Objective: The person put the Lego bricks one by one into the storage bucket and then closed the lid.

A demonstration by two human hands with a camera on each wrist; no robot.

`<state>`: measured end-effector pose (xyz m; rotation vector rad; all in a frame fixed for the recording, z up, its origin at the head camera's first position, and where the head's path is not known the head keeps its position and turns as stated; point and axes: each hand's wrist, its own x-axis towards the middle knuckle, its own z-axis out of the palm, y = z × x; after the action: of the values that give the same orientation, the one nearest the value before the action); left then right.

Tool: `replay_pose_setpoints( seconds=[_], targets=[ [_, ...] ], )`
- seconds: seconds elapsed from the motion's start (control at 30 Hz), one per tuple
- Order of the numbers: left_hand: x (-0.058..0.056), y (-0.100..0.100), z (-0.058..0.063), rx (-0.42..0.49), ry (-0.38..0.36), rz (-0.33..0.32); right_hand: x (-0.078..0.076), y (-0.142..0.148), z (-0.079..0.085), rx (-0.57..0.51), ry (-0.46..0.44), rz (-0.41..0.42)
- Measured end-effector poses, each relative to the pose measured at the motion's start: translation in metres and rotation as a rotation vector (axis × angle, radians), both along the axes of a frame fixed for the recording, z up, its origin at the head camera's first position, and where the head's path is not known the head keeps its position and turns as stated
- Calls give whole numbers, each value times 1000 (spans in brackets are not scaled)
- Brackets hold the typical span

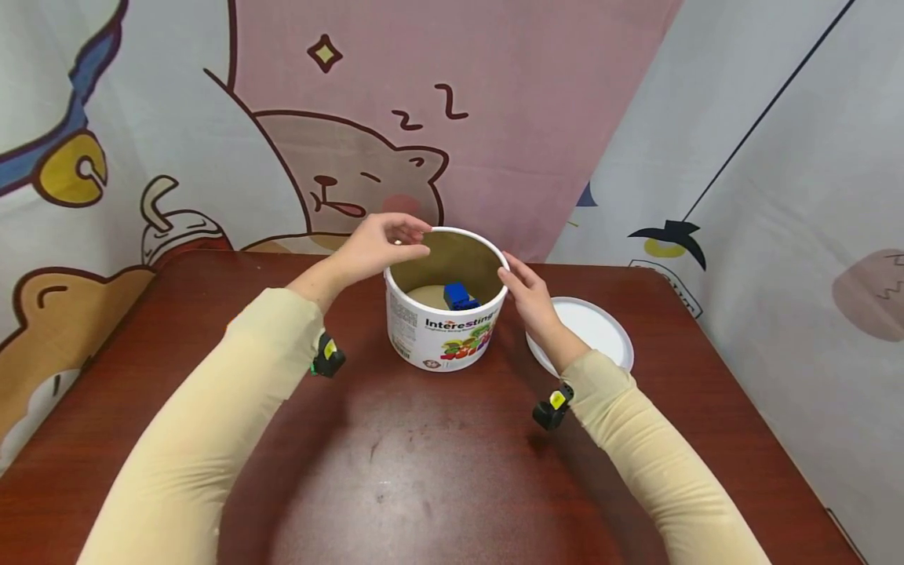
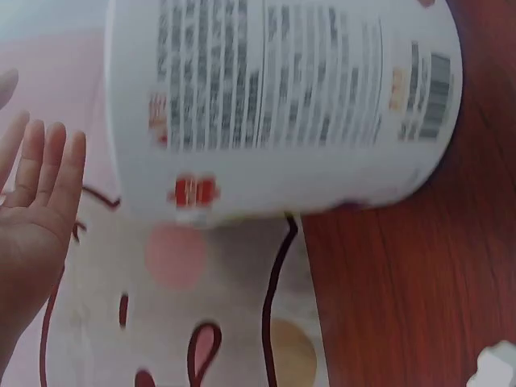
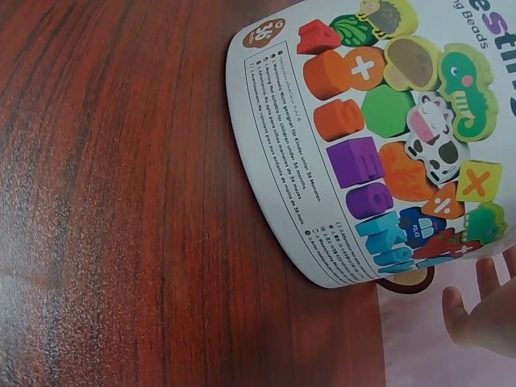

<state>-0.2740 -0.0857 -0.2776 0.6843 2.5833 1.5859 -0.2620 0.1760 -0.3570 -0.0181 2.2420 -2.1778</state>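
Note:
A white bucket (image 1: pixel 410 329) with printed fruit and toy pictures stands upright on the table, its top uncovered. Inside, on the bottom, lies a small blue block-like piece (image 1: pixel 457 296); the bucket's near wall hides part of it. My left hand (image 1: pixel 384 245) is at the left rim with thumb and fingers apart, holding nothing. In the left wrist view its fingers (image 2: pixel 55 165) look straight. At the right rim, my right hand (image 1: pixel 531 297) grips the bucket's edge, thumb by the rim and fingers along the outside. The right wrist view shows only part of this hand (image 3: pixel 492 314).
A round white lid (image 1: pixel 593 329) lies flat on the brown table (image 1: pixel 438 471), right of the bucket and partly under the right forearm. Behind the table hangs a cloth (image 1: pixel 537 94) with cartoon animals. A blurred white object (image 2: pixel 493 371) shows in the left wrist view's corner.

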Motion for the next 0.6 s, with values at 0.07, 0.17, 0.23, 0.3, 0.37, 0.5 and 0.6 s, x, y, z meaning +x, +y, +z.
replay_pose_setpoints(
  seconds=[0.07,0.17,0.23,0.3,0.37,0.5,0.6],
  targets=[
    [0,-13,0,12,10,36,0,-1,0,-4,6,3],
    [-1,-37,-2,31,10,93,0,-1,0,-15,19,6],
    [-1,-54,-5,39,-3,134,-1,-2,-1,-25,24,8],
    [1,-72,-12,30,-28,178,-1,-2,-2,-29,23,8],
    [4,-89,-20,2,-60,221,-2,-2,-2,-37,20,7],
    [12,-121,-40,-77,-118,294,-1,-2,-3,-41,14,6],
    [18,-143,-56,-119,-140,342,-1,-1,-2,-42,7,0]
  ],
)
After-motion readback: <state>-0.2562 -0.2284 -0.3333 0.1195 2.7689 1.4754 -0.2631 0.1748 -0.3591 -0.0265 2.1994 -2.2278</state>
